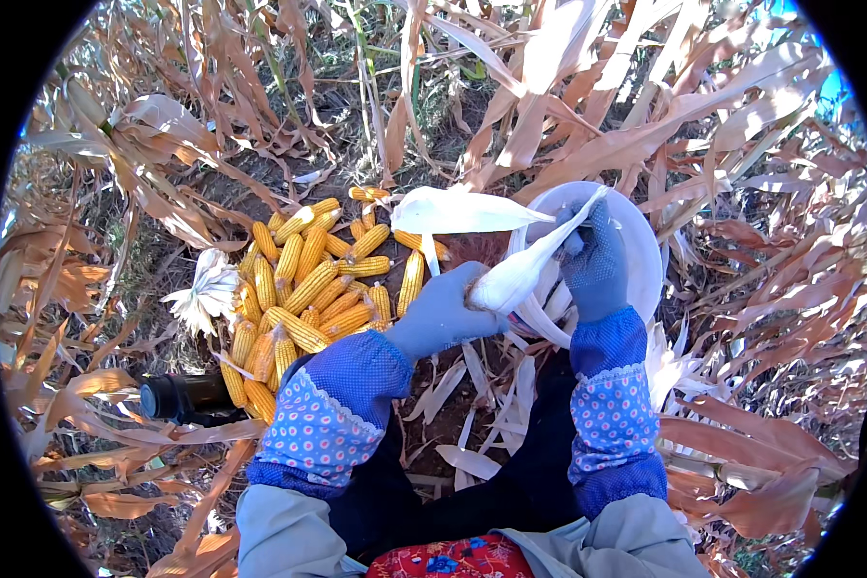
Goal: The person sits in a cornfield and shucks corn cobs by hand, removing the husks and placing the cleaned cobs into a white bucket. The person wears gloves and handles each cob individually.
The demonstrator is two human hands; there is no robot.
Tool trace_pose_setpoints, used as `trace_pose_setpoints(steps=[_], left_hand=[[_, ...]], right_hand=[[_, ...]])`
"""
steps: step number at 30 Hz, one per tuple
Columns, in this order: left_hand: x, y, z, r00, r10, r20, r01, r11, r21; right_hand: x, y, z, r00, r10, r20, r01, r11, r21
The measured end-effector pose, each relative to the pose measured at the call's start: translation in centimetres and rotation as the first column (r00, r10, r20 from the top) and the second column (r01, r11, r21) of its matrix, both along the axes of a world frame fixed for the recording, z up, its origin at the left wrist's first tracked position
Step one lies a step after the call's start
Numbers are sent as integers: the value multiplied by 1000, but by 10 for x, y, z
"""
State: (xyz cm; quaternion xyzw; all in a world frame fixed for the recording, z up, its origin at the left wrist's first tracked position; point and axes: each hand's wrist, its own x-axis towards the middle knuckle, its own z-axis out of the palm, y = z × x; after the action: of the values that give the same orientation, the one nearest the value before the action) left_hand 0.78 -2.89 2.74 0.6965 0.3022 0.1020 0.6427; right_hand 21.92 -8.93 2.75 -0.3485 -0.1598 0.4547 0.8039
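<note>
My left hand (448, 311), in a grey-blue work glove, grips the base of an ear of corn in its pale husk (509, 284). The narrow tip of that husk rises to my right hand (594, 253), gloved alike, whose fingers are closed at its upper end. Under my right hand stands a white plastic bucket (643, 253) with loose husk pieces inside. A broad white husk leaf (462, 212) sticks out above my left hand. To the left lies a pile of husked yellow corn ears (318, 285) on the ground.
A dark bottle with a blue-grey cap (157, 397) lies left of the pile, below a peeled husk (206, 292). Loose husk strips (469, 460) litter the soil between my legs. Dry corn stalks and leaves (621, 144) surround the spot, with more husks right of the bucket.
</note>
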Motion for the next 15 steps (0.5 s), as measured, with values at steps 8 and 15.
trace_pose_setpoints(steps=[8,15], left_hand=[[-21,21,4,799,486,353,-259,809,-528],[-37,48,5,564,805,183,-625,561,-542]], right_hand=[[22,2,-7,989,-118,-93,108,989,-99],[14,7,-1,974,-82,212,123,974,-189]])
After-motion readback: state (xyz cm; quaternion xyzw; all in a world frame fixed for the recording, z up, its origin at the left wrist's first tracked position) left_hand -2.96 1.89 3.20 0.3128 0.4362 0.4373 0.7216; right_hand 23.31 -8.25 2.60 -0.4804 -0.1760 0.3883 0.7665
